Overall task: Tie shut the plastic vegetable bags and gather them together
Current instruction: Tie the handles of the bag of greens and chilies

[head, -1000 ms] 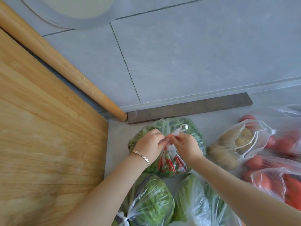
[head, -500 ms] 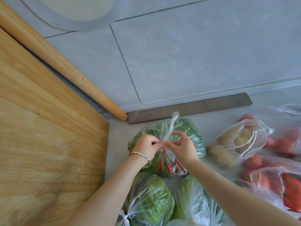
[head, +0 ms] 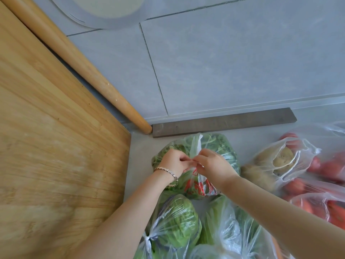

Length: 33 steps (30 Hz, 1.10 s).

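Since the earlier frame the right hand (head: 212,165) has curled its raised forefinger down and closed in against the left hand (head: 172,161). The handle strip (head: 196,144) that stood tall between them now pokes up less far.

Both hands meet over the bag of leafy greens (head: 223,143). It sits on the grey surface (head: 141,165) just below the centre of the frame, close under a dark flat bar (head: 224,124) at the foot of the tiled wall (head: 233,62). The left hand's fingers are curled and pinch the gathered plastic at the bag's mouth, and a bracelet (head: 168,171) rings its wrist. The right hand's fingers and thumb are curled too, pinching the same bunch at the base of the strip. How the strands cross between the fingertips is hidden. Red print (head: 197,186) shows on the bag's near side.

Toward the bottom edge lie two more bags of greens. The tied bag (head: 177,221), knotted at its lower left, is beside the left forearm. A second bag (head: 229,232) lies at lower centre. At the right, a bag of potatoes (head: 276,165) with loose handles lies just beside the greens, and bags of tomatoes (head: 328,165) lie past it.

A wooden cutting board (head: 56,146) fills the left of the frame, with a rolling pin (head: 84,66) along its upper edge.
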Motion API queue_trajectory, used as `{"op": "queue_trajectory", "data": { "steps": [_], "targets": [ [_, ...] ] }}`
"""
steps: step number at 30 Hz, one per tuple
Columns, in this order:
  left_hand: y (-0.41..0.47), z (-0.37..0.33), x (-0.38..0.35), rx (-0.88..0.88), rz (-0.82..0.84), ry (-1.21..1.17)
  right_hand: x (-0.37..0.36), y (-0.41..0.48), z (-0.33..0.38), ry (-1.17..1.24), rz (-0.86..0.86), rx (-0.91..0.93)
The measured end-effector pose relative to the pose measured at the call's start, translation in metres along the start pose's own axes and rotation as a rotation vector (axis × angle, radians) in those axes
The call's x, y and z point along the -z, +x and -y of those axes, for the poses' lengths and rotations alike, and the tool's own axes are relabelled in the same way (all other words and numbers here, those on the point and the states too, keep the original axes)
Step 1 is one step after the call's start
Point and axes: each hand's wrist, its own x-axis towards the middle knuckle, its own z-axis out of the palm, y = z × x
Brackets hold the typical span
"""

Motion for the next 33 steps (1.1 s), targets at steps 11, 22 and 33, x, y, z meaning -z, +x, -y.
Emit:
{"op": "queue_trajectory", "data": {
  "steps": [11,22,33],
  "targets": [
    [-0.015,0.014,-0.013,-0.089,-0.144,-0.047,0.016,-0.006,0.008,0.391,0.12,-0.295],
    [-0.014,0.013,-0.028,-0.162,-0.229,0.002,0.037,-0.004,0.0,0.665,0.431,-0.433],
    [-0.009,0.007,-0.016,0.07,-0.057,-0.207,-0.004,-0.017,-0.017,-0.085,-0.071,0.173]
  ]
}}
